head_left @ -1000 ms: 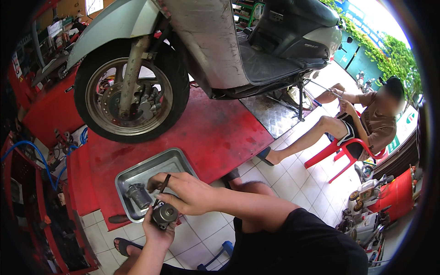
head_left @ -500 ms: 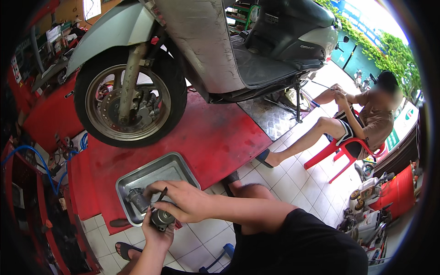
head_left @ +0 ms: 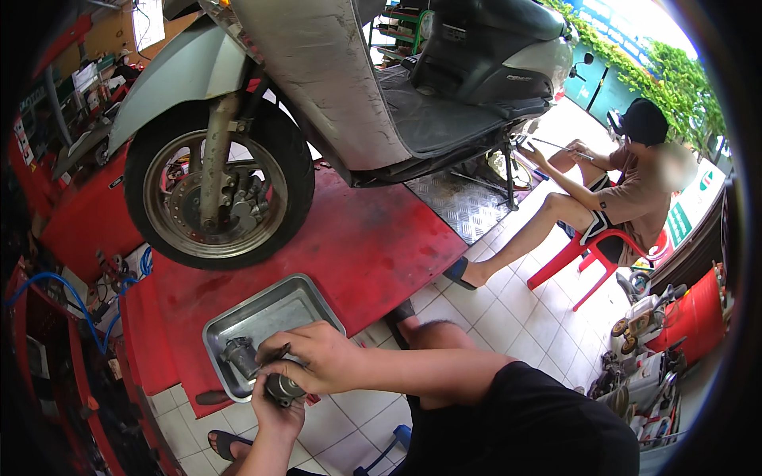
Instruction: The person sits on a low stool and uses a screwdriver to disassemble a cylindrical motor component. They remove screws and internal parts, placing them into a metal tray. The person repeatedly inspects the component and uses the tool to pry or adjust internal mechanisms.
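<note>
The platform (head_left: 377, 250) is red, smudged with black, and at its near edge lies a silver-grey tray (head_left: 300, 304) whose left side bears a grey metal part (head_left: 241, 356), close in colour to the dark grey cylinder (head_left: 283, 387) just beyond the tray's near edge. Above the platform, the scooter (head_left: 329, 87) is pale silver-grey with dark scuffs and a black tyre (head_left: 147, 224); past the platform's far right edge, a silver plate (head_left: 464, 205) carries a raised tread pattern, and white floor tiles (head_left: 508, 289) form a grey-lined grid.
</note>
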The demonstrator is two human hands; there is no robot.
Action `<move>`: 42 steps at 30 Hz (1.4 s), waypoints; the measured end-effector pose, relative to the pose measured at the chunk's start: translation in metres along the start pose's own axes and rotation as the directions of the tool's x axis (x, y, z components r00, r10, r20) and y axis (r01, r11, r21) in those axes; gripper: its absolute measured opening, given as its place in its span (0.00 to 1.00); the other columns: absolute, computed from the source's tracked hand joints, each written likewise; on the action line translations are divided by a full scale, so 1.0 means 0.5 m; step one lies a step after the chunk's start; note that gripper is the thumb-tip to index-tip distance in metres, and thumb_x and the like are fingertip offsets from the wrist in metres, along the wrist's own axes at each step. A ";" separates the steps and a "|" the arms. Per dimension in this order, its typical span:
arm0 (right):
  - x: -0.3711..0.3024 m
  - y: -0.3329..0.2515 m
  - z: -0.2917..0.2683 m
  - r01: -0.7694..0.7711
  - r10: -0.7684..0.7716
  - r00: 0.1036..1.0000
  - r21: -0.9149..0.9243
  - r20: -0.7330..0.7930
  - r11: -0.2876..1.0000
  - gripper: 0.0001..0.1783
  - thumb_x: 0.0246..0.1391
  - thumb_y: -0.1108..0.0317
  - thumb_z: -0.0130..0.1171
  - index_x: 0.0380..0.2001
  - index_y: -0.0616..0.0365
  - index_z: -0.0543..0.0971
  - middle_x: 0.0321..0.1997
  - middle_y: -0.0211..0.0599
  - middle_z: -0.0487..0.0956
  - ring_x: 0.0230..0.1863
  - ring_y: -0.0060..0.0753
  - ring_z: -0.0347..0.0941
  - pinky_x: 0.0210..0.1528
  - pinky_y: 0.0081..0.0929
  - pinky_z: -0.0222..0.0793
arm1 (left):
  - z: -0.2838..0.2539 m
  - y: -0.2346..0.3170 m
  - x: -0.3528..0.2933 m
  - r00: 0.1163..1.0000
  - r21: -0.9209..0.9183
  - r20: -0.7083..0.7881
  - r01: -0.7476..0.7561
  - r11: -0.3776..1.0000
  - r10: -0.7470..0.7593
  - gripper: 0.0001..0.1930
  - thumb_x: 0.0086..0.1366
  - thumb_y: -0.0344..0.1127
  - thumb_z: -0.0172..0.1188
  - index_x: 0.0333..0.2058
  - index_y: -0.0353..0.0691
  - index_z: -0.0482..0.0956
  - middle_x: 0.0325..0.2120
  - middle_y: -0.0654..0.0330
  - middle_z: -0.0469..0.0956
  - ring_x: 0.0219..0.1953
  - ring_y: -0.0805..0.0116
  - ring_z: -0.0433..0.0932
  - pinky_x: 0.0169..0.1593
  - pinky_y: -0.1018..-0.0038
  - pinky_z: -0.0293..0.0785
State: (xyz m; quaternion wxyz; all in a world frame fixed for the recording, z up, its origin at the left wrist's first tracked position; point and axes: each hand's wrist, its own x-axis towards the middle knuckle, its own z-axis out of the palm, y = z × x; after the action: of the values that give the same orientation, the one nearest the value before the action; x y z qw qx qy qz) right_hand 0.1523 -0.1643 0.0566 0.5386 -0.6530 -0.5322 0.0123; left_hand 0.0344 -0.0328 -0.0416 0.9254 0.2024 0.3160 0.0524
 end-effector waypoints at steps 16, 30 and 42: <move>0.011 -0.001 -0.031 -0.041 0.012 0.994 0.276 0.108 0.960 0.09 0.52 0.81 0.60 0.38 0.66 0.80 0.37 0.47 0.83 0.37 0.52 0.81 0.37 0.37 0.76 | 0.019 -0.010 0.006 1.000 -0.022 -0.016 0.007 1.000 -0.008 0.20 0.73 0.51 0.44 0.52 0.45 0.74 0.47 0.62 0.80 0.46 0.66 0.83 0.44 0.70 0.84; -0.016 -0.012 -0.018 0.069 -0.118 0.971 0.229 0.209 0.971 0.20 0.53 0.85 0.54 0.50 0.65 0.75 0.44 0.48 0.81 0.46 0.54 0.79 0.48 0.41 0.77 | 0.028 -0.002 0.006 0.998 -0.019 -0.007 0.069 0.997 -0.069 0.19 0.73 0.54 0.45 0.46 0.46 0.75 0.41 0.65 0.80 0.42 0.70 0.82 0.44 0.71 0.81; -0.009 -0.009 -0.013 0.010 -0.032 0.993 0.189 0.110 0.982 0.09 0.55 0.74 0.58 0.40 0.63 0.78 0.33 0.48 0.81 0.34 0.55 0.78 0.36 0.44 0.72 | 0.008 -0.018 0.010 0.998 0.045 -0.012 0.065 0.997 -0.064 0.19 0.72 0.52 0.45 0.50 0.46 0.75 0.44 0.64 0.81 0.46 0.67 0.83 0.45 0.68 0.84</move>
State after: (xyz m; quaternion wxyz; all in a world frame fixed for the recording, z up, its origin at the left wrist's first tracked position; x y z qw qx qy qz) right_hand 0.1512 -0.1728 0.0600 0.5670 -0.5920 -0.5651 0.0936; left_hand 0.0405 -0.0413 -0.0455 0.9202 0.2127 0.3281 0.0163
